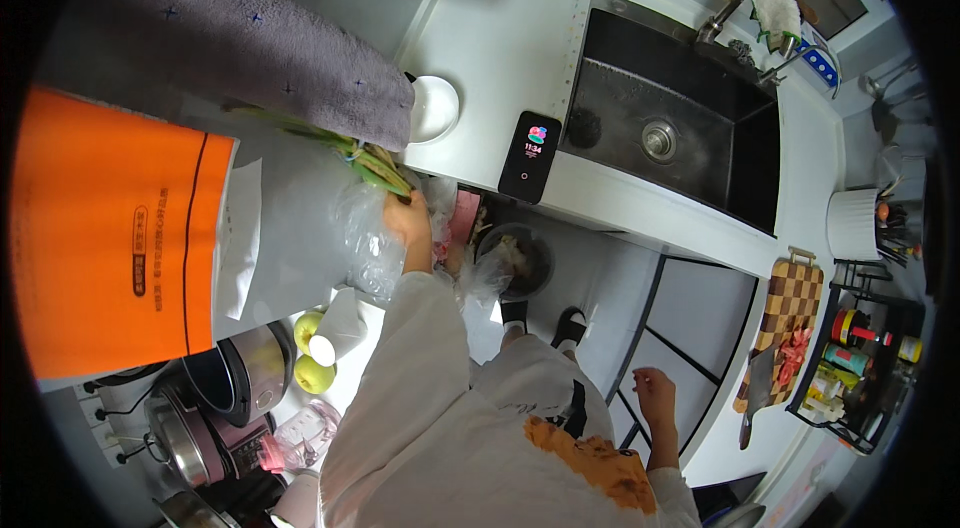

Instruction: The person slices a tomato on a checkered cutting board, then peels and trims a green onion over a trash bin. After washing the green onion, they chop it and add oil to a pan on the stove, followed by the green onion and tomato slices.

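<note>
My left hand [409,218] grips the end of a bundle of long green stalks, probably scallions [375,164]. The stalks are tied partway along, and their far leaves are blurred beside a grey plush cloth [300,59]. Crumpled clear plastic bags [371,243] hang just below this hand. A round bin [536,258] with a clear bag and scraps stands on the floor to its right. My right hand [655,387] hangs at my right side, fingers curled in, with nothing visible in it. It is in front of the white cabinet doors [679,333].
A black phone [529,157] lies by the dark sink [675,89], near a white bowl [433,109]. At right, a cleaver [759,389] and cut red food [793,357] rest on a checkered board [787,295]. An orange package [120,228], apples [313,374] and a rice cooker [244,370] are at left.
</note>
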Demonstrator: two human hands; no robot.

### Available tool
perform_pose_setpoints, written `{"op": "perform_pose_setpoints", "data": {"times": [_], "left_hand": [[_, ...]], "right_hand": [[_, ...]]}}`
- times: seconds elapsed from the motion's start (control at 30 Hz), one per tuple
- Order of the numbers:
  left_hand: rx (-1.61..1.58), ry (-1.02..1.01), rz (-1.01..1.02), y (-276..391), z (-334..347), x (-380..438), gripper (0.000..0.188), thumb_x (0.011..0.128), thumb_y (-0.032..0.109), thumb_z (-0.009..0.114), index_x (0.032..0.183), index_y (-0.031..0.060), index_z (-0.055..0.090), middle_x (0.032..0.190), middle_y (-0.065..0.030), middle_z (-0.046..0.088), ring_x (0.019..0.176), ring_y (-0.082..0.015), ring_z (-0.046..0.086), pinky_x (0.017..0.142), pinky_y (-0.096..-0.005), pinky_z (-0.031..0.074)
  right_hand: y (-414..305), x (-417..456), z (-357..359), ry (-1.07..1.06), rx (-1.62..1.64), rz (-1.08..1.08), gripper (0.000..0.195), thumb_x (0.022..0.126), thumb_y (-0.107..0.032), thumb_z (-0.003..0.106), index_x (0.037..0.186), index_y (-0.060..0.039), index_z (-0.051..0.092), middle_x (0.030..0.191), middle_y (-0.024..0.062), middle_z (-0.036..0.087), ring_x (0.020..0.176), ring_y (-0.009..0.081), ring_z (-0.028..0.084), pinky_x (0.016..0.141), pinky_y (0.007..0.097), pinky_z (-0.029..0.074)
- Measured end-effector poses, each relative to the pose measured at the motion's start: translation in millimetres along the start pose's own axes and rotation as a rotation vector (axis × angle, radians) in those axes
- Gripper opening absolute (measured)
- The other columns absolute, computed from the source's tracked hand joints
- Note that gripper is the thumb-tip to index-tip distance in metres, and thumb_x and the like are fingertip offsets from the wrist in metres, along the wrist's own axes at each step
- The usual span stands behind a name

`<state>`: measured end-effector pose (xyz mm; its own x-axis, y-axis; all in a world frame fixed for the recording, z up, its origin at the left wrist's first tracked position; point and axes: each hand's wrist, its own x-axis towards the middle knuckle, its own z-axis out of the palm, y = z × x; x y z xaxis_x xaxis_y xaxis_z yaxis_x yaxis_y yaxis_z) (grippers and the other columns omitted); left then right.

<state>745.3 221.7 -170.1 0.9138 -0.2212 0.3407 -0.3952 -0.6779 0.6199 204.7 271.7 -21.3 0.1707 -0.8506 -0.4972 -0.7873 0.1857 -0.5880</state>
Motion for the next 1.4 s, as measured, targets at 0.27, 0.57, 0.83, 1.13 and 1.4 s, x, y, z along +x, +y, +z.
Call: {"op": "perform_pose_setpoints", "data": {"times": [0.27,0.57,0.83,1.13,1.4], "left_hand": [[-0.165,-0.091,-0.033,-4.6,-45.2,5.5,0.019,0.07,0.012,0.074,0.082,-0.0003,0.066,0.075,-0.0146,0.069,0.067,-0.0283,0.068,0.062,-0.0378,0.052],[-0.448,-0.289,0.016,-29.9,-40.0,-26.7,0.028,0.078,0.001,0.07,0.103,0.0028,0.058,0.099,-0.0147,0.065,0.089,-0.026,0.065,0.073,-0.0368,0.052],[0.046,-0.804,0.426,-36.7,-69.0,-57.6,0.052,0.074,-0.001,0.066,0.123,0.0114,0.055,0.134,-0.02,0.047,0.117,-0.0409,0.049,0.099,-0.0443,0.041],[0.189,-0.678,0.51,-62.9,-104.0,-25.4,0.046,0.076,0.002,0.065,0.121,0.0104,0.057,0.129,-0.0196,0.051,0.112,-0.0398,0.051,0.094,-0.0435,0.043],[0.208,-0.65,0.544,-64.9,-97.4,-26.3,0.041,0.078,0.005,0.064,0.118,0.0095,0.058,0.124,-0.0192,0.054,0.108,-0.0388,0.053,0.091,-0.0428,0.044]], "right_hand": [[-139.2,112.6,92.2,-0.356,0.02,-0.425,0.02,0.087,-0.015,0.062,0.103,-0.0046,0.065,0.09,0.0147,0.066,0.076,0.0291,0.064,0.069,0.0362,0.051],[-282.3,247.3,311.9,-0.428,0.18,-0.559,0.047,0.083,-0.02,0.068,0.125,-0.0048,0.055,0.102,0.0146,0.067,0.091,0.0246,0.066,0.079,0.0334,0.051],[-312.1,270.7,323.8,-0.508,0.012,-0.533,0.052,0.079,-0.031,0.071,0.12,-0.0043,0.055,0.11,0.0166,0.066,0.098,0.0303,0.065,0.085,0.0365,0.05],[-342.8,252.9,302.7,-0.3,-0.097,-0.795,0.045,0.091,-0.032,0.058,0.121,-0.0001,0.049,0.089,0.0245,0.065,0.083,0.0428,0.062,0.074,0.0502,0.048],[-392.1,219.6,242.8,-0.223,-0.206,-0.925,0.025,0.087,-0.014,0.056,0.105,0.0028,0.051,0.079,0.0222,0.064,0.077,0.0407,0.064,0.069,0.0483,0.051]]}}
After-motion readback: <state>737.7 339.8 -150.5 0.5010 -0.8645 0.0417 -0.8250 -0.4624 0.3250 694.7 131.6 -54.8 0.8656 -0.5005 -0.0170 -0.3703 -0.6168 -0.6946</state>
